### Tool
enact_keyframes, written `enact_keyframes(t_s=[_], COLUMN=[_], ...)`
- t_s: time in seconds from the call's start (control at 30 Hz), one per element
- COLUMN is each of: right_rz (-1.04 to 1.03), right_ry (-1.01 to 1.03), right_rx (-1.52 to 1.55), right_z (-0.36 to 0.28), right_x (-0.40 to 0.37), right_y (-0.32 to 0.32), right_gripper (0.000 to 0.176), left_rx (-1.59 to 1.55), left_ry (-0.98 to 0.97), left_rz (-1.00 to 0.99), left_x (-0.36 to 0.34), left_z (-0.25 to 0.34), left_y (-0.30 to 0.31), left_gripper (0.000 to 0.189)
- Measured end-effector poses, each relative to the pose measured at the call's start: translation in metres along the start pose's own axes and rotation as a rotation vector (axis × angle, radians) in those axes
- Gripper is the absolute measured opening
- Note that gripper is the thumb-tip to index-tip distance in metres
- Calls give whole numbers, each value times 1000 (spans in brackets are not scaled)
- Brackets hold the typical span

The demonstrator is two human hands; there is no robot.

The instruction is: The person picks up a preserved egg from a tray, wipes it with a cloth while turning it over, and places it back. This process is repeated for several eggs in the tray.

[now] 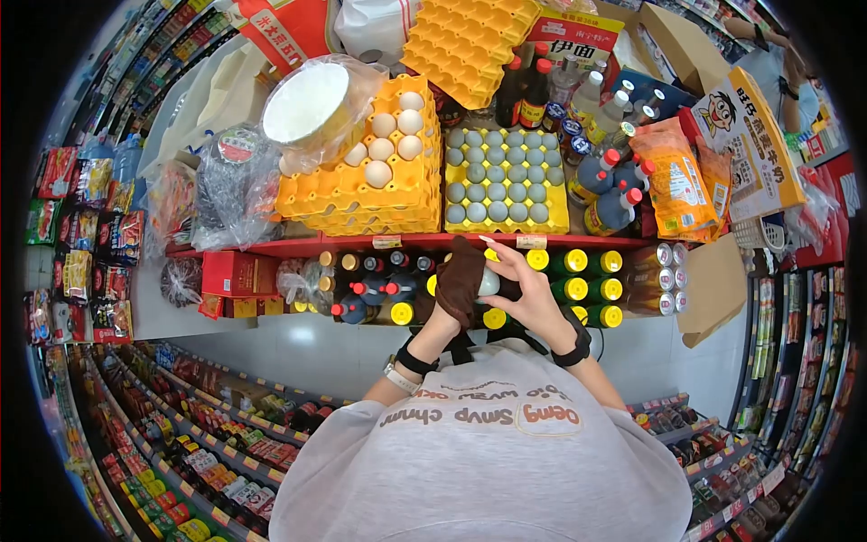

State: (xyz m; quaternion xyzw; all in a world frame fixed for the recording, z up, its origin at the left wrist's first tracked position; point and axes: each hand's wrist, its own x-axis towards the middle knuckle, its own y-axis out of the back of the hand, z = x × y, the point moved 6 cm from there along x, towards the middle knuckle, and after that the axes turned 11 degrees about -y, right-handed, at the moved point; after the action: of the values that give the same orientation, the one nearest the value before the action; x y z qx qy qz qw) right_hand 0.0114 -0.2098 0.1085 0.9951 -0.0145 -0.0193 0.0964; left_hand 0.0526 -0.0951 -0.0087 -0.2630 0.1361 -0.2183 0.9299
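A brown cloth (461, 278) is draped over my left hand (441, 327), hiding most of its fingers, which appear to grip the cloth. Beside it, my right hand (535, 300) holds a pale bluish egg (489, 283) between thumb and fingers, against the cloth. Both hands are in front of the red shelf edge, above bottles with yellow caps. Just beyond them, a yellow egg tray (507, 228) carries rows of similar bluish eggs. To its left, a stack of orange egg trays (312, 213) holds several lighter eggs on top.
A white bowl in clear plastic (308, 102) rests on the stacked trays. Another orange tray (470, 41) leans at the back. Red-capped bottles (611, 210) and orange packets (675, 181) stand at right. Below the red shelf edge (433, 242) are yellow-capped bottles (611, 316) and cans (666, 278).
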Motion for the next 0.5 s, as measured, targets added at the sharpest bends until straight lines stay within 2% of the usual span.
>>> enact_keyframes(t_s=[0.03, 0.1, 0.23, 0.3, 0.33, 0.4, 0.43, 0.5], right_rz=[-7, -12, -52, -58, -64, -39, -16, -3], right_ry=[13, 11, 38, 48, 59, 80, 101, 98], right_rx=[-22, -52, -130, -79, -27, -12, 3, 14], right_z=[1, -3, -6, -6, -6, 0, 2, 4], right_x=[-1, -1, 2, 2, 2, 1, 1, 0], right_y=[-1, -2, -1, 0, 0, -2, -2, -4], right_gripper=[74, 75, 74, 72, 70, 69, 68, 67], left_rx=[-2, 256, 196, 522, 522, 846, 845, 1062], left_ry=[1, -228, -203, -302, -302, -490, -490, -364], left_rz=[0, 27, 74, -22, -23, -38, -42, -145], left_x=[-1, -2, -5, -6, -5, -7, -7, -7], left_z=[0, 16, 15, 27, 30, 45, 46, 41], left_y=[-3, -7, -2, -7, -9, -17, -15, -12], left_gripper=[44, 31, 32, 29, 29, 26, 26, 44])
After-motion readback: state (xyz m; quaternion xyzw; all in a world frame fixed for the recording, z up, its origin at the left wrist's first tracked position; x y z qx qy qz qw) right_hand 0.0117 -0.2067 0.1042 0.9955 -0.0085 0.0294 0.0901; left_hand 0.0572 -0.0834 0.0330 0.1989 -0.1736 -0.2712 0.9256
